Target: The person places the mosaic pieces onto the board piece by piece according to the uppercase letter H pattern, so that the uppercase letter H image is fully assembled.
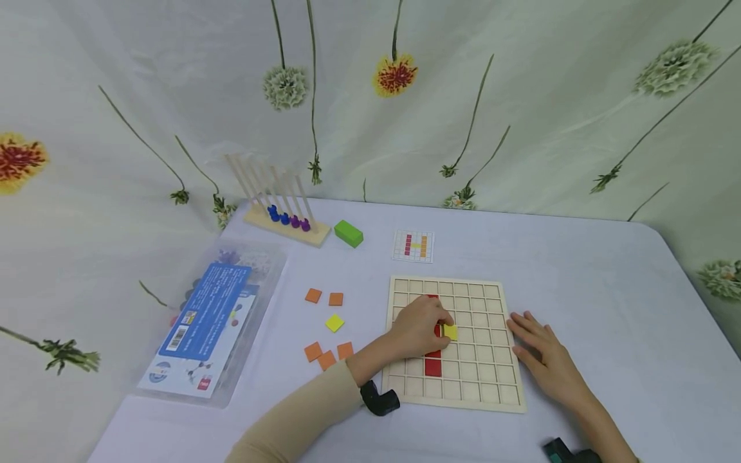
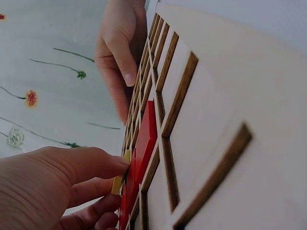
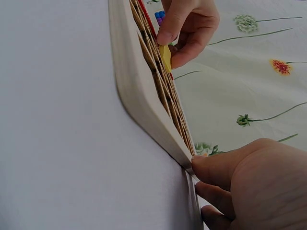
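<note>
A wooden grid board lies on the table, with a column of red tiles set in its cells, partly covered by my left hand. Thumb and fingers of that hand pinch a yellow tile right beside the red column. The right wrist view shows the yellow tile tilted at the grid, held between thumb and fingers. My right hand rests at the board's right edge, its fingers extended and touching the rim. In the left wrist view the red tiles stand slightly above the dividers.
Left of the board lie several orange tiles and a loose yellow tile. Behind it is a pattern card. Farther left stand a green block, a peg stand with beads, and a clear plastic case bearing a blue-and-white leaflet.
</note>
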Tool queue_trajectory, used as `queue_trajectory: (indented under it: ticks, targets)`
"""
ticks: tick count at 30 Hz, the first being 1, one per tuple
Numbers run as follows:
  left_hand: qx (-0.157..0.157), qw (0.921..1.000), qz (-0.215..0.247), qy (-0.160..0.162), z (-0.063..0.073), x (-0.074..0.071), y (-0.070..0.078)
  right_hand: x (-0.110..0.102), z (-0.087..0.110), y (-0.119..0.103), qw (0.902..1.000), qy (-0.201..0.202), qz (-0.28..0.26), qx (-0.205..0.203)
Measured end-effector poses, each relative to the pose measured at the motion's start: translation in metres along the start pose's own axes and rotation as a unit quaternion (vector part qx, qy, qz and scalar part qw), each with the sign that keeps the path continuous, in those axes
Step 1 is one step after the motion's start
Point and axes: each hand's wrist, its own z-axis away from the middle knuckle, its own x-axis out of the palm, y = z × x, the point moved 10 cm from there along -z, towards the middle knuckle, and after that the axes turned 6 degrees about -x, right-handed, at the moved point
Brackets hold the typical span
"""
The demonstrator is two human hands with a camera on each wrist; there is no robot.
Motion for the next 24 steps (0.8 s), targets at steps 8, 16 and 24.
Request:
queue_trajectory:
  ticks: [8,16,24]
  targets:
    - [0.004,0.9999,-0.01,0.007,0.005,-0.006,0.002,0.0,0.0,0.0,1.0,0.0,0.001,0.001]
    - [-0.003,0.9967,0.062,0.052,0.04,-0.064,-0.004,0.0,-0.001,0.0,1.0,0.002,0.002,-0.001]
    - [-0.051,0.9755,0.129,0.171,0.089,-0.117,-0.068,0.0,0.001,0.002,1.0,-0.003,0.007,0.004]
